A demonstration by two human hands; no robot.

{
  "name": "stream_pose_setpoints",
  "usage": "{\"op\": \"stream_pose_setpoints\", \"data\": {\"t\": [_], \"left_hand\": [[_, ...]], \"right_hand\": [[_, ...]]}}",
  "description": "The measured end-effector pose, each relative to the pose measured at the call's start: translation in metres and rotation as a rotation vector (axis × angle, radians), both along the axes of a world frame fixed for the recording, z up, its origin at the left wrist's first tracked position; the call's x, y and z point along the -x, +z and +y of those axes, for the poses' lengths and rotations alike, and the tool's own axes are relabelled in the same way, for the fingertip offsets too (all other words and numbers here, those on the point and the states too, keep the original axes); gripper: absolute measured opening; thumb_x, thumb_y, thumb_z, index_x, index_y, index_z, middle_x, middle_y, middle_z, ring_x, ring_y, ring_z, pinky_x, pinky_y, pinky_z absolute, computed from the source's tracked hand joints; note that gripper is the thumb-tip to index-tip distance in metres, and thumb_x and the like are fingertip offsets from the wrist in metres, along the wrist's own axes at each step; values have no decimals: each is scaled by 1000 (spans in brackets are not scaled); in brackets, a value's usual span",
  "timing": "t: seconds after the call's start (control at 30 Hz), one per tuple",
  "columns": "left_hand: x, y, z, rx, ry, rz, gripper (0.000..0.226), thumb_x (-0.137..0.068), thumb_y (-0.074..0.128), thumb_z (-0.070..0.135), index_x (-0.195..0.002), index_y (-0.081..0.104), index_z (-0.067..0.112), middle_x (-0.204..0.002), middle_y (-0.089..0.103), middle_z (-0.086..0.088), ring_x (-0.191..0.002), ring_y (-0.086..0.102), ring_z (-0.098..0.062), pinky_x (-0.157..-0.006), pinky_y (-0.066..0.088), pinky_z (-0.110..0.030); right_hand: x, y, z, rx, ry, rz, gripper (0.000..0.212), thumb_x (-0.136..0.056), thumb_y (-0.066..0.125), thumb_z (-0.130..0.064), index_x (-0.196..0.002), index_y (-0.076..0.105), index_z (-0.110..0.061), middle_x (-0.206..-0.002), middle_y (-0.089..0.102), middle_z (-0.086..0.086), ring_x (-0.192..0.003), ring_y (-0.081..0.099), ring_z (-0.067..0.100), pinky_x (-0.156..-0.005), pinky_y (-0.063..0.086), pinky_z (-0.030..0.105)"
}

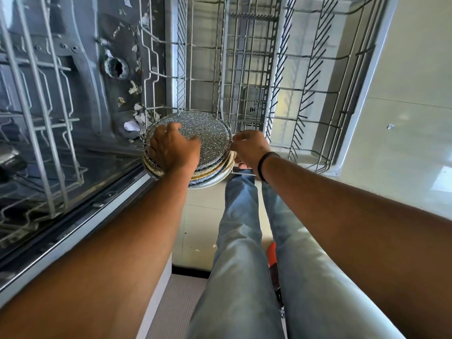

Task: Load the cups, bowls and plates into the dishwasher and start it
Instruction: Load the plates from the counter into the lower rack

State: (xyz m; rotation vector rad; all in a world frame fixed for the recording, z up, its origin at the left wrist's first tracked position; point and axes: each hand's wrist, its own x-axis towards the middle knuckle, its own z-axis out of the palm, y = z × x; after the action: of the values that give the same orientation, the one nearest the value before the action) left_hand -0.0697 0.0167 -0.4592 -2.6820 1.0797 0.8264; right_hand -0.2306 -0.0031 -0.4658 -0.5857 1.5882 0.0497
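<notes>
Pale floor tiles (403, 99) lay beyond an unloaded grey wire dishwasher rack (247, 69) ahead of both hands, left hand (175, 149) and right hand (249, 149) grasping the speckled round plate stack (208, 133), loading barely begun.

A home kitchen is indicated: an open dishwasher (73, 118) is seen with its wire lower rack (256, 69) pulled out over the door, a stack of speckled plates (195, 148) is held at its edge, and a pale tiled floor (403, 94) lies beneath.
</notes>
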Motion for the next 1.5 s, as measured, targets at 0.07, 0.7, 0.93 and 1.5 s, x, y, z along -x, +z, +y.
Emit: {"op": "stream_pose_setpoints", "data": {"t": [0.07,0.7,0.93,1.5], "left_hand": [[3,0,0,-8,-2,7,48,-82,73,32,-128,60,26,-140,50,-5,-133,42,-29,-109,31,-43],[24,96,-26,134,-50,227,47,-81,77,25,-125,61,22,-131,58,-5,-109,59,-24,-93,51,-44],[9,200,-31,279,20,330,43,-85,76,22,-125,63,12,-123,67,-8,-84,62,-13,-76,54,-30],[4,415,28,593,456,558,25,-79,74,29,-102,75,18,-94,75,-8,-98,70,-34,-87,55,-41]], "right_hand": [[2,-1,1,-3,6,5,26,-91,63,-5,-73,59,-24,-72,64,0,-69,63,20,-71,58,36],[19,95,-37,62,45,-34,22,-91,59,-5,-73,63,-16,-74,62,9,-57,58,22,-55,49,31],[20,220,-77,149,27,-99,9,-96,60,-7,-88,64,-10,-79,60,11,-55,53,21,-47,47,23],[-9,437,-62,401,177,-367,9,-97,59,-13,-99,67,-11,-80,64,6,-58,59,19,-56,50,28]]}}
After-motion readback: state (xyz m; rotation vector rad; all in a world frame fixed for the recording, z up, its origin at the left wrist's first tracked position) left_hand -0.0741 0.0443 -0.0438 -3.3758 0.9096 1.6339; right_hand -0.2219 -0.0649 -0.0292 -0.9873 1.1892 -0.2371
